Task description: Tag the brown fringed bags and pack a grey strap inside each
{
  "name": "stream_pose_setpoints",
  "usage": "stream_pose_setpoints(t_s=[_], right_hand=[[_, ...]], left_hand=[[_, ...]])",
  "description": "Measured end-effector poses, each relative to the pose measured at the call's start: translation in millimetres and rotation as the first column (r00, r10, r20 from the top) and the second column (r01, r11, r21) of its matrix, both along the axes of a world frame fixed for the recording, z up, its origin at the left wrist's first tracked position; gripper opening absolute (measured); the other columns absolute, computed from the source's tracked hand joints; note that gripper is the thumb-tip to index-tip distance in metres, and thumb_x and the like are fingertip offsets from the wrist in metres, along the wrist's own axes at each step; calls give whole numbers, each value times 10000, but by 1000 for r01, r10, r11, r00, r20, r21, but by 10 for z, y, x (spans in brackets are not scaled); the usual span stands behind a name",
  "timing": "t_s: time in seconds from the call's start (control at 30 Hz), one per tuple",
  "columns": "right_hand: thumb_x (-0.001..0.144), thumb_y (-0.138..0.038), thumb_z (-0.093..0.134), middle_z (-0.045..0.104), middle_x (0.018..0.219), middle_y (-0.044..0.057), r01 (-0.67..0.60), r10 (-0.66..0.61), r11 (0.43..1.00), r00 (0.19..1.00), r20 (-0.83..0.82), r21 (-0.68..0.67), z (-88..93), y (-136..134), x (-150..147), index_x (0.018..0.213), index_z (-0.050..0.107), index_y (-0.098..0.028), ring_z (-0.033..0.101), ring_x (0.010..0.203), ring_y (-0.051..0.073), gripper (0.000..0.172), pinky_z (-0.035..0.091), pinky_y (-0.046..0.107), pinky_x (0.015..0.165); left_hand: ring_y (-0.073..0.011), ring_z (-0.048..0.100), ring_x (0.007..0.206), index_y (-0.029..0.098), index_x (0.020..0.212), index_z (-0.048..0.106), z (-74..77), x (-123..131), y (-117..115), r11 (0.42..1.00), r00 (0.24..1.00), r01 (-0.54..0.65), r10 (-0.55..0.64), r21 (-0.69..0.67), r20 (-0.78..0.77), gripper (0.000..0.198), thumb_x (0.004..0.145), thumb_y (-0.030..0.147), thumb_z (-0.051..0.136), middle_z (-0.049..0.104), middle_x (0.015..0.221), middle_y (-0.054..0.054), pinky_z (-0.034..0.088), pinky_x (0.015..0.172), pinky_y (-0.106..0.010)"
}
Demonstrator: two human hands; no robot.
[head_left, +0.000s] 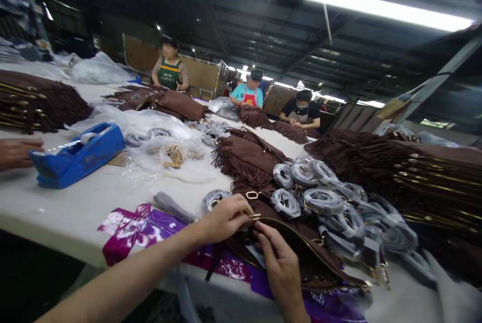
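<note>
A brown suede bag (301,247) with a gold zipper lies open-mouthed at the near edge of the white table (68,207). My left hand (226,217) is closed in a pinch on the gold zipper end of the bag. My right hand (280,262) rests on the bag's top edge just below, fingers curled and gripping the opening. A gold ring fitting (251,195) of the bag shows just above my left hand. Shiny purple plastic sheets (139,227) lie under and left of the bag.
Wrapped coiled straps (324,200) pile to the right. Fringed brown bags (248,157) lie behind, with stacks at right (422,172) and far left (33,102). A blue tape dispenser (77,154) stands left beside another person's hand (17,152). Three workers (170,69) stand at the far side.
</note>
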State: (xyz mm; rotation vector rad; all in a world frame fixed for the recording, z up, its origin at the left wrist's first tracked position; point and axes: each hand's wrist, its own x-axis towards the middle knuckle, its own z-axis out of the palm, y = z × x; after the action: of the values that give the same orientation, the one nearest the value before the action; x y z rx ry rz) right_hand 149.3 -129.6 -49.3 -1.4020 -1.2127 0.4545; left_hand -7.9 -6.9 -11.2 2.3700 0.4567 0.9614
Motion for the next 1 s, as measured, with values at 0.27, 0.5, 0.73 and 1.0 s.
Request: stream_pose_setpoints(t_s=[0.27,0.5,0.73,1.0], right_hand=[[747,-583,684,746,985,109,113,-123,987,989,-80,-118,165,-278,270,961,745,-191,709,884,272,451,605,384,769],[740,-540,736,724,1098,125,-68,20,988,948,-319,-140,253,-538,171,1093,707,-220,702,954,288,478,591,376,770],[682,-429,821,576,1371,76,-90,104,994,934,-342,56,98,-719,-231,1365,512,-288,526,1251,302,763,502,372,951],[612,-472,863,757,957,64,102,-104,994,638,-763,-50,-44,-821,-147,1055,686,-198,708,835,250,550,595,393,744]], left_hand=[[-285,610,884,138,946,620,115,-341,400,913,711,-382,391,147,-584,236,722,209,601,635,919,-131,483,783,-362],[-268,532,1044,130,1091,538,523,-318,51,871,819,-407,482,276,-312,338,754,122,516,561,1063,-133,450,930,-374],[-244,501,1053,172,1222,483,803,-130,-1002,897,973,142,-48,419,-226,416,820,67,491,541,1134,-105,458,959,-376],[-253,466,1219,157,1388,392,581,-12,-493,973,933,225,-202,46,-299,553,912,380,567,497,1320,-128,399,1045,-388]])
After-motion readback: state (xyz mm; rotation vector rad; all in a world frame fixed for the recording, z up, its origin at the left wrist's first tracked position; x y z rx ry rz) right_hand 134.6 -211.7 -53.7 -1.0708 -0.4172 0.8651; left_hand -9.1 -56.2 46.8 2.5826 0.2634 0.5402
